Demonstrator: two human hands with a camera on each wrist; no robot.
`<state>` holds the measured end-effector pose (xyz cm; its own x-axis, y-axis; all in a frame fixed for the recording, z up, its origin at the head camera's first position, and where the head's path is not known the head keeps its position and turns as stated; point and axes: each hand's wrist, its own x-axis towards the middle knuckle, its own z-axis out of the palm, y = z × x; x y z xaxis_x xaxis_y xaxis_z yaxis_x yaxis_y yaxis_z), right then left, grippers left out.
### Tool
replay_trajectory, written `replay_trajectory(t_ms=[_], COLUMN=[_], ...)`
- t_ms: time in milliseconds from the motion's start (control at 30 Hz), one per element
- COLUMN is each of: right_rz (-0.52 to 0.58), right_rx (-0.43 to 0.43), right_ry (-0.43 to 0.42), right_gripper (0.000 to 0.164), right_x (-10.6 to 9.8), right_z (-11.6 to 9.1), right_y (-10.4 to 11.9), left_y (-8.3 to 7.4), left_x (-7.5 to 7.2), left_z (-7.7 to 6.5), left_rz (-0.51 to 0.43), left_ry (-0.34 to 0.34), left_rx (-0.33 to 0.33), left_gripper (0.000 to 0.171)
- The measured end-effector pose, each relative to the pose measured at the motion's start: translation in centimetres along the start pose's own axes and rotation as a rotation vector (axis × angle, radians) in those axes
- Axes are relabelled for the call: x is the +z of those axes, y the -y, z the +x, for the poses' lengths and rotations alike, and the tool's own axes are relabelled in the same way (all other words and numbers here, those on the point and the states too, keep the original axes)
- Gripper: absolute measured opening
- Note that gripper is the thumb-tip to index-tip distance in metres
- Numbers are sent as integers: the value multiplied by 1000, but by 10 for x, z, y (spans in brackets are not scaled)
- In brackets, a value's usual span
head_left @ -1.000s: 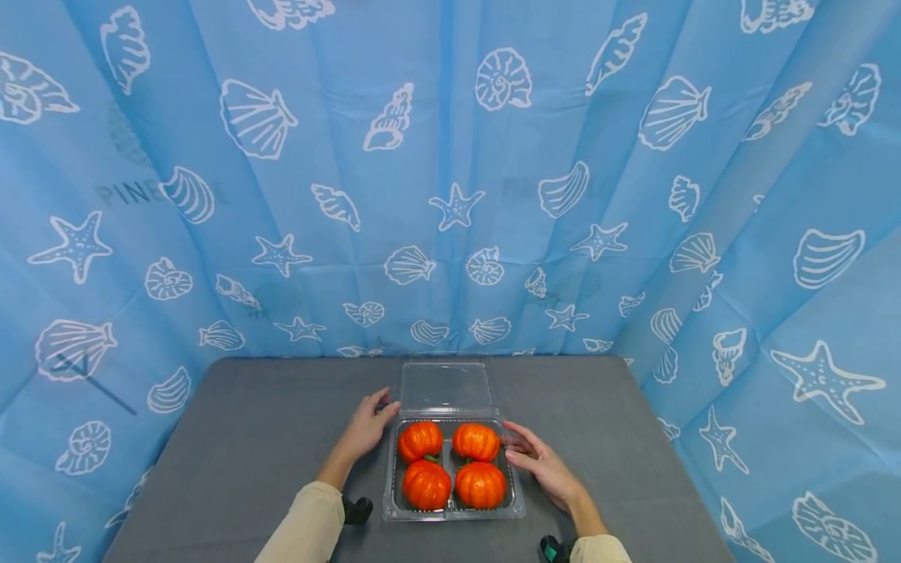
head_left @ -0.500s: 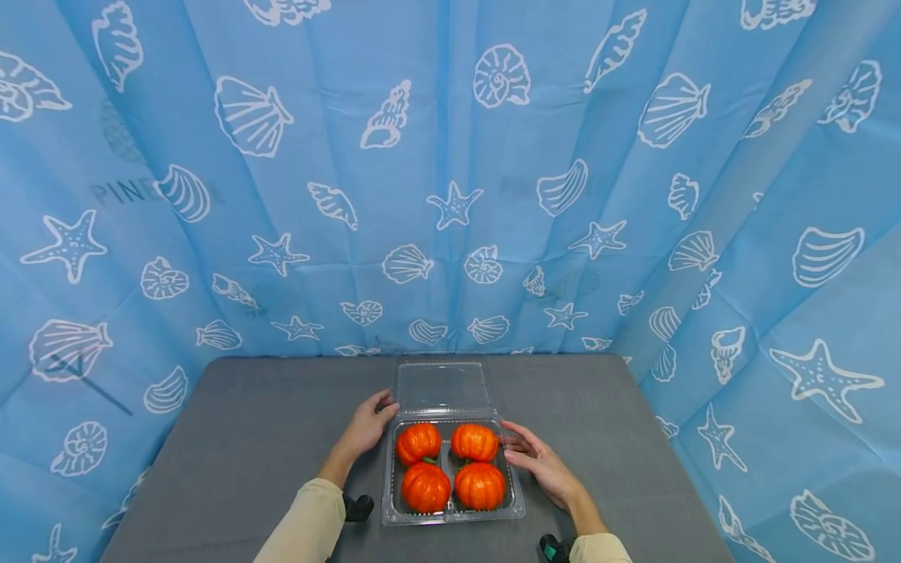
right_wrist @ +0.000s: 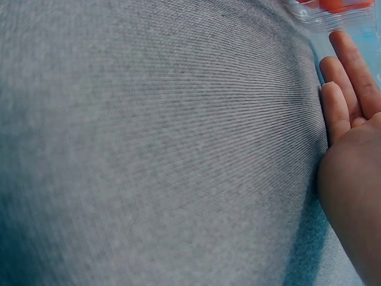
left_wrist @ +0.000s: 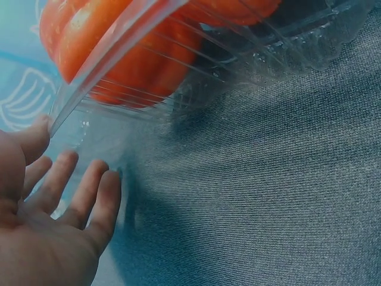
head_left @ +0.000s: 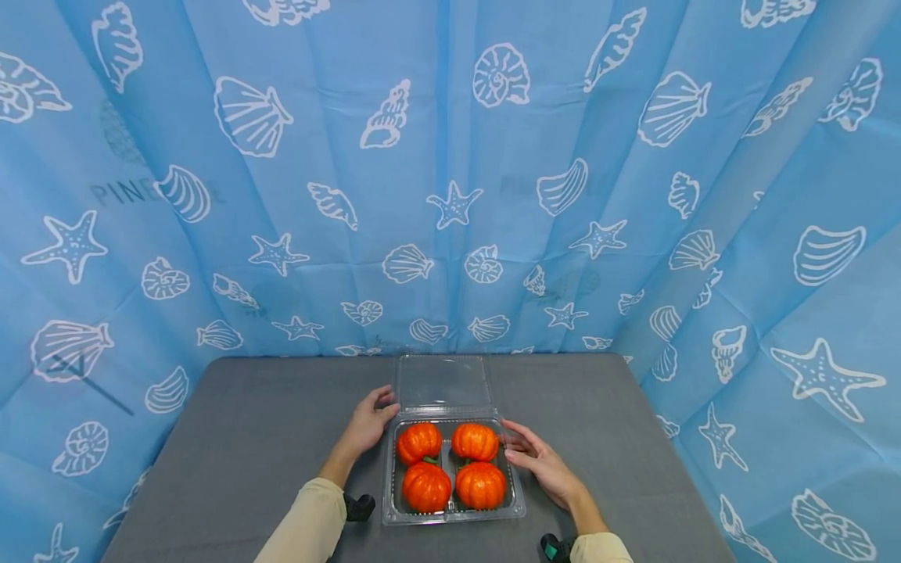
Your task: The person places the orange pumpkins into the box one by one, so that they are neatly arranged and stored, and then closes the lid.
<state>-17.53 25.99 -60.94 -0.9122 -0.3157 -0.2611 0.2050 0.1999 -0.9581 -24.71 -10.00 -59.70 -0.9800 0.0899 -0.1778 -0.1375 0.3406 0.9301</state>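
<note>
A clear plastic clamshell box (head_left: 453, 518) sits on the table with its see-through lid (head_left: 442, 381) folded back at the far side. Inside its base are several small orange pumpkins (head_left: 425, 486), arranged in two rows. My left hand (head_left: 367, 423) is at the box's far left corner. In the left wrist view the thumb (left_wrist: 36, 140) touches the rim, while the other fingers are spread below it, loosely bent. At the box's right side rests my right hand (head_left: 545, 465), fingers extended along the wall near the rim; whether they press on it I cannot tell.
A grey cloth covers the table (head_left: 605, 422). Blue curtains (head_left: 450, 195) printed with white shells and starfish hang behind and at both sides. Dark wrist devices (head_left: 359, 507) are on both forearms.
The lid's far edge stands slightly higher in the head view, and the left fingertips have shifted a little upward. The right hand and the pumpkins look nearly the same.
</note>
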Motion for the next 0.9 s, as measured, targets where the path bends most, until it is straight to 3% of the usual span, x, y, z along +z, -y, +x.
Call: replay_trajectory(t_ms=[300,900], right_rz=[-8,0], right_rx=[7,2], right_ry=[-12,-12], right_gripper=[62,62], right_x=[-1,0], right_z=[1,1], right_y=[1,0], left_y=[-3,-8], left_x=[-3,-3], left_z=[-2,-1], left_rz=[-9,-50], left_ry=[-25,-103], left_rx=[42,56], left_gripper=[53,40])
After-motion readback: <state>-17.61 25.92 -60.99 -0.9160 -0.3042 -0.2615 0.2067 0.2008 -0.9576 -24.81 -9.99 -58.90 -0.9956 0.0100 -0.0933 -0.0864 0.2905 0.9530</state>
